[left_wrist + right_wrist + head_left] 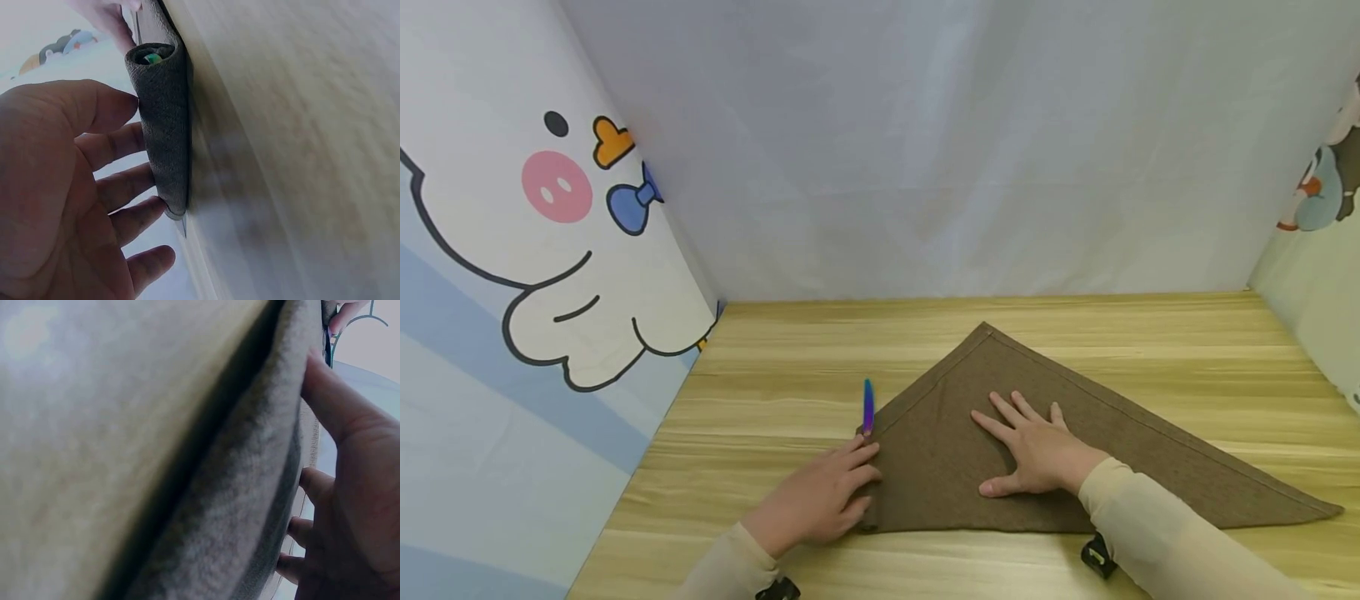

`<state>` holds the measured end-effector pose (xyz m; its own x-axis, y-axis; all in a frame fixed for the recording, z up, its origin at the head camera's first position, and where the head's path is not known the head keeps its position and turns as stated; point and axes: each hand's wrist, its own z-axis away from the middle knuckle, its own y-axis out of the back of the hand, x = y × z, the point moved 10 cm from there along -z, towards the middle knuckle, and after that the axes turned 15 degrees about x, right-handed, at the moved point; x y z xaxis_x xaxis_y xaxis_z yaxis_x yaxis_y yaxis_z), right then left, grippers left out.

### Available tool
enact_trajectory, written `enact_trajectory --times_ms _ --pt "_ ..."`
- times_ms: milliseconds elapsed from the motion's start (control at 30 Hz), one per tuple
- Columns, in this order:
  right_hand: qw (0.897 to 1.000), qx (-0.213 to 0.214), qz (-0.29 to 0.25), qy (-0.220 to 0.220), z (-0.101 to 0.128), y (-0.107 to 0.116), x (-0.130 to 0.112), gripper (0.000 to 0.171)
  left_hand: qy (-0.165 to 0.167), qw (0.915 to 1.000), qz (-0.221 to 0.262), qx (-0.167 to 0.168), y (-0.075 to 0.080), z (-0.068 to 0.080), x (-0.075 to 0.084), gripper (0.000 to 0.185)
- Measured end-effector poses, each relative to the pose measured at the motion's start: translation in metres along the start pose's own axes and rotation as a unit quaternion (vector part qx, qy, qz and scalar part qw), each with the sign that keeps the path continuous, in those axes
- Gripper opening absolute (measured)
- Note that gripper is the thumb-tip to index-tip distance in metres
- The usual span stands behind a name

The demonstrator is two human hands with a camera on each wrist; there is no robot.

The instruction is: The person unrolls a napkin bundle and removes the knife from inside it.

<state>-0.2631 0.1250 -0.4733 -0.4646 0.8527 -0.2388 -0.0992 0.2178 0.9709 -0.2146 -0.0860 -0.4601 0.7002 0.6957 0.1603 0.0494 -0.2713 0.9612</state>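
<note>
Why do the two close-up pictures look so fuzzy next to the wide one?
Head view: sharp and evenly lit, with the brown cloth and both hands crisp. Left wrist view: the left hand fills the frame, the wooden table smeared soft. Right wrist view: cloth and right hand are too near, dim and out of focus.

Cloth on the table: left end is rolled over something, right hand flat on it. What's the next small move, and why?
Probably keep rolling the left end rightward with the left hand. The cloth lies as a flat triangle pinned by the right hand, its left end already curled over; a utensil tip pokes out there.
</note>
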Motion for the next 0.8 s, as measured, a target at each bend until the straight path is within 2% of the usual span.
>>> enact_trajectory --times_ms 233,333,533,800 --pt "1.0 -0.001 -0.001 -0.002 0.0 0.0 0.0 0.102 -0.004 0.9992 0.012 0.038 0.007 0.007 -0.004 0.029" --pt "1.0 -0.002 -0.001 -0.002 0.0 0.0 0.0 0.102 0.007 0.9992 0.014 0.037 0.008 0.01 -0.007 0.031" --pt "1.0 -0.002 -0.002 -0.002 0.0 -0.001 0.0 0.102 0.045 0.9985 0.028 0.015 0.008 0.017 -0.014 0.049" --pt "1.0 -0.006 -0.003 -0.004 0.0 -0.001 0.001 0.102 0.051 0.9978 0.031 0.03 0.014 0.022 -0.016 0.05"
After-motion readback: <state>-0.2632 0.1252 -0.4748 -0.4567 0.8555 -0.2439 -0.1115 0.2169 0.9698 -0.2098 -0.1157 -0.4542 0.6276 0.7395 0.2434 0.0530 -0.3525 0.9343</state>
